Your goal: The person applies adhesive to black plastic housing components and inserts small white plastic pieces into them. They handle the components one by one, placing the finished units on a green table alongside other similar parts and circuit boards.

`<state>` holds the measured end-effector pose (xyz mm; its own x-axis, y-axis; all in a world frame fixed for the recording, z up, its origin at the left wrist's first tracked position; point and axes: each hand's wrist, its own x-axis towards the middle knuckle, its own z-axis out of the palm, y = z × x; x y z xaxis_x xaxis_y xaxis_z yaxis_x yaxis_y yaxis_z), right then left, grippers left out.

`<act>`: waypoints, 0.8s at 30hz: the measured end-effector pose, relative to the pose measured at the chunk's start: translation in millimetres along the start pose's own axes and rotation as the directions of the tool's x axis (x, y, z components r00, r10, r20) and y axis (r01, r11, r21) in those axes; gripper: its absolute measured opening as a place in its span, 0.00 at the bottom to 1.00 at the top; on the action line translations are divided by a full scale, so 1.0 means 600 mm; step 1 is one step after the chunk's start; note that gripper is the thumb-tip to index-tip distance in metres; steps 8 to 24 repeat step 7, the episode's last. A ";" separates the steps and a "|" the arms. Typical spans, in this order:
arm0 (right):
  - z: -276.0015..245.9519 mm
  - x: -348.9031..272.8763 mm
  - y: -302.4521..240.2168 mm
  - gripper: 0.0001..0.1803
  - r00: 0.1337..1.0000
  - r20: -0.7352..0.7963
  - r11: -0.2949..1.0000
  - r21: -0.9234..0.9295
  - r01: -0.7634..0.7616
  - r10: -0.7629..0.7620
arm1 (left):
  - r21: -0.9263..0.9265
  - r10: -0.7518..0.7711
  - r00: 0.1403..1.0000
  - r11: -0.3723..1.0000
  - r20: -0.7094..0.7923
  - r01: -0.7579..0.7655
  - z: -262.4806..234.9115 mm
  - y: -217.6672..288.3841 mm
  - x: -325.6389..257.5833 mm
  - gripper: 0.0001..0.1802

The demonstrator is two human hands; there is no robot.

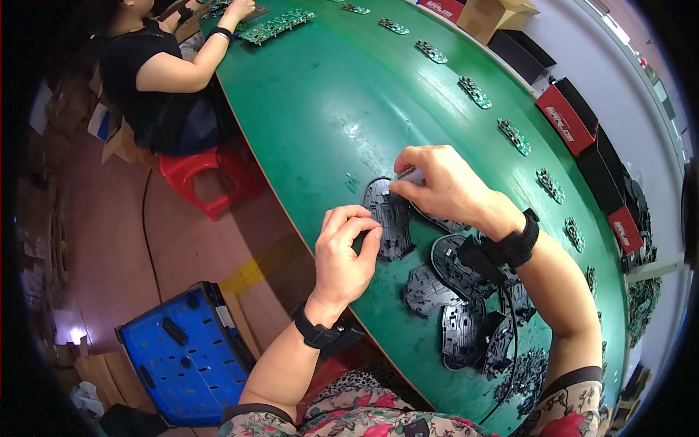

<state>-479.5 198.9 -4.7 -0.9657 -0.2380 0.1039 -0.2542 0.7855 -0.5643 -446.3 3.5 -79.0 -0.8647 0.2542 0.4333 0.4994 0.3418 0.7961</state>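
Observation:
In front of me, an oval black plastic shell (391,227) with ribs and posts lies on the green table. My left hand (342,255) is by its left edge, thumb and fingertips curled together in a pinch; anything between them is too small to make out. Over the shell's far right side hovers my right hand (444,183), its thumb and index finger closed toward each other. Something pale shows between those fingers, its kind unclear. More black shells lie under and beside my right forearm, among them a rounded shell (459,269) and a lower shell (464,331).
A row of green circuit boards (475,92) runs along the table's far side. Small black parts (520,382) are heaped near my right elbow. Red and black boxes (566,120) line the wall. At the far left, a co-worker (164,73) sits beside a larger board panel (277,27). A blue crate (186,349) stands on the floor.

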 end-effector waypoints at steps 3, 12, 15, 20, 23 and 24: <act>-0.018 -0.016 -0.010 0.17 0.994 -0.088 0.991 0.123 -0.053 0.064 | 0.000 -0.009 1.000 1.000 -0.002 0.009 0.004 0.001 -0.001 0.03; -0.084 -0.072 -0.026 0.18 0.962 -0.187 0.936 0.328 -0.127 0.197 | 0.005 0.007 1.000 1.000 -0.005 -0.007 0.005 -0.001 -0.003 0.03; -0.084 -0.072 -0.026 0.18 0.962 -0.187 0.936 0.328 -0.127 0.197 | 0.005 0.007 1.000 1.000 -0.005 -0.007 0.005 -0.001 -0.003 0.03; -0.084 -0.072 -0.026 0.18 0.962 -0.187 0.936 0.328 -0.127 0.197 | 0.005 0.007 1.000 1.000 -0.005 -0.007 0.005 -0.001 -0.003 0.03; -0.084 -0.072 -0.026 0.18 0.962 -0.187 0.936 0.328 -0.127 0.197 | 0.005 0.007 1.000 1.000 -0.005 -0.007 0.005 -0.001 -0.003 0.03; -0.084 -0.072 -0.026 0.18 0.962 -0.187 0.936 0.328 -0.127 0.197 | 0.005 0.007 1.000 1.000 -0.005 -0.007 0.005 -0.001 -0.003 0.03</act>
